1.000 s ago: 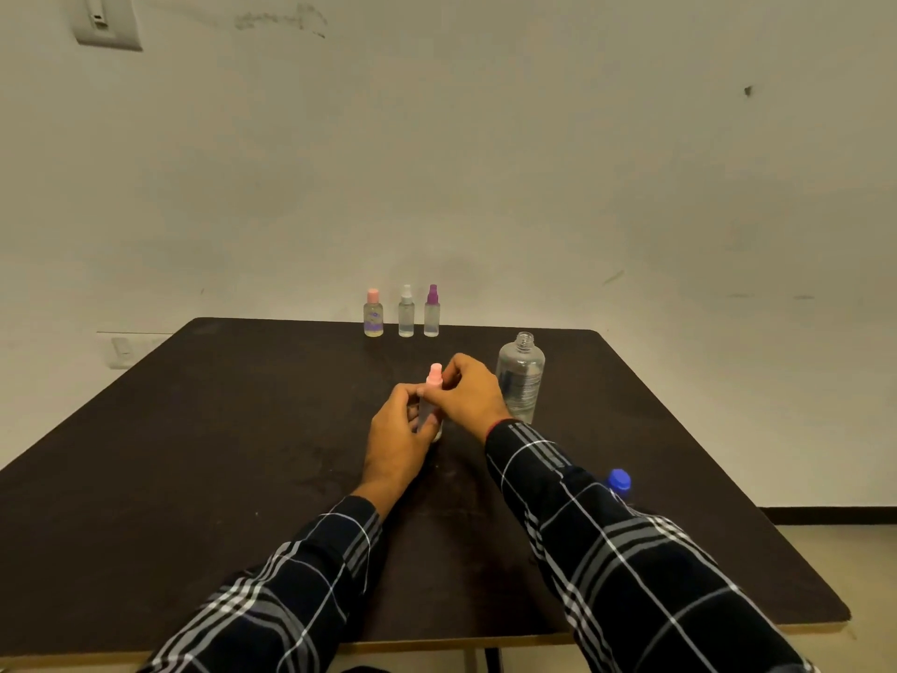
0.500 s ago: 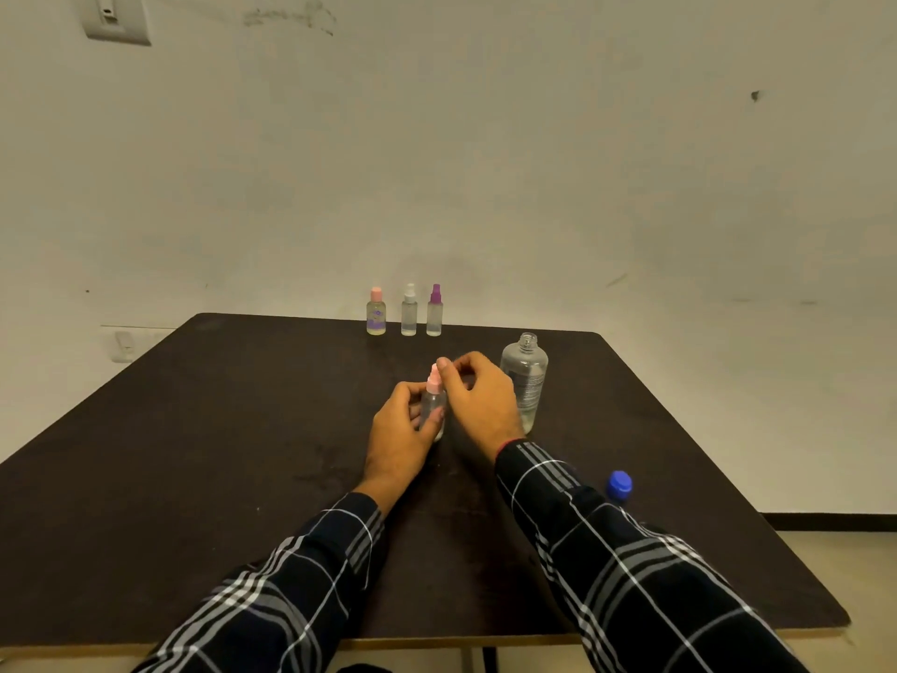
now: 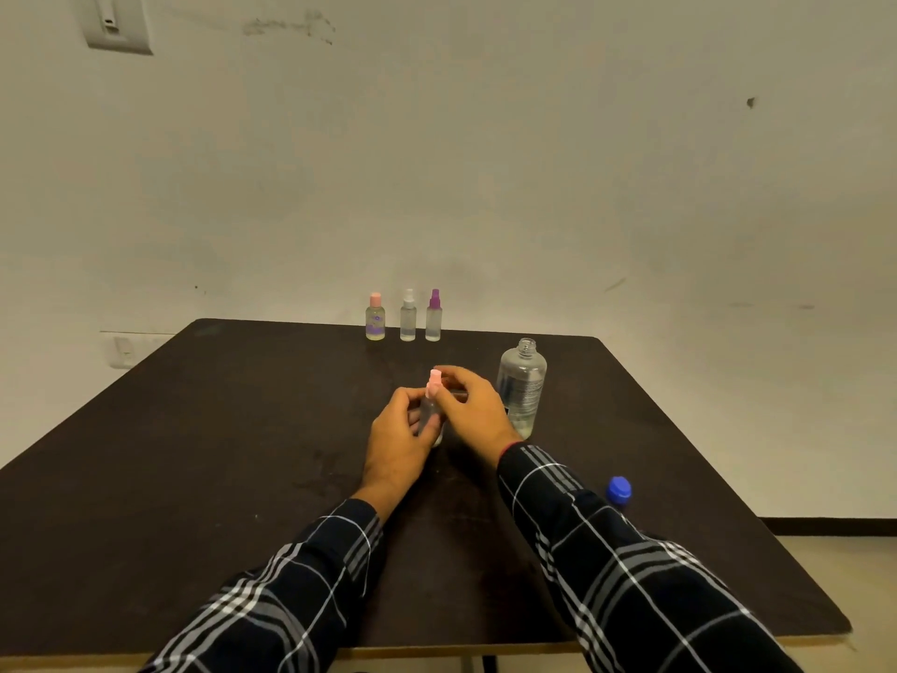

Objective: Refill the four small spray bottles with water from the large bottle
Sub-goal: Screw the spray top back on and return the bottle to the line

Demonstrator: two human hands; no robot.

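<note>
A small clear spray bottle point(image 3: 431, 416) stands upright mid-table, and my left hand point(image 3: 395, 439) grips its body. My right hand point(image 3: 468, 411) pinches its pink spray top point(image 3: 433, 382) between thumb and fingertips. The large clear bottle point(image 3: 521, 386) stands uncapped just right of my right hand, with a little water at its bottom. Its blue cap point(image 3: 618, 490) lies on the table near my right sleeve. Three more small spray bottles stand in a row at the far edge: a pink-capped one point(image 3: 375, 317), a white-capped one point(image 3: 408, 316) and a purple-capped one point(image 3: 434, 316).
The dark table point(image 3: 194, 454) ends at a pale wall behind the bottle row. Its right edge drops to the floor point(image 3: 854, 575). A wall switch plate point(image 3: 116, 21) sits at top left.
My right hand's fingers have shifted around the pink spray top while the left hand kept hold of the bottle. The other bottles and the blue cap have not moved.
</note>
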